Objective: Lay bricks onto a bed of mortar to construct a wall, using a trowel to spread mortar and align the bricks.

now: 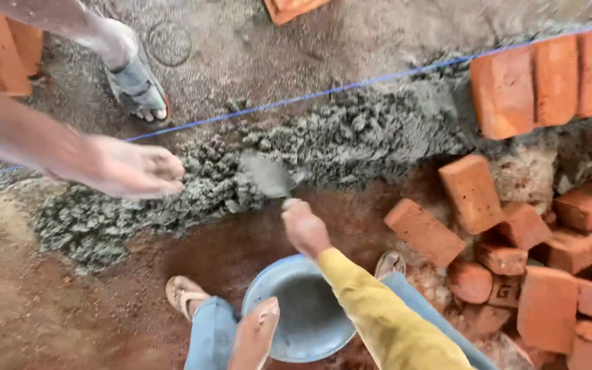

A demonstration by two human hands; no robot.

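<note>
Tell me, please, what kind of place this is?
Probably a bricklaying site: a band of wet grey mortar under a taut blue guide string, beside rough red clay bricks.

Right hand (304,226) outstretched, grip closed; left hand (255,332) low, fingers loose.

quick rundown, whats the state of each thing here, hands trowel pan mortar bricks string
right hand: closed on the trowel handle
trowel: blade down in the mortar
left hand: open, on the pan rim
pan: upright, inside looks nearly empty
mortar: wet, lumpy, spread in a strip along the ground
string line: taut, straight
laid bricks: set in a row
loose bricks: heaped, some broken
other person's hand: open, over the mortar
</note>
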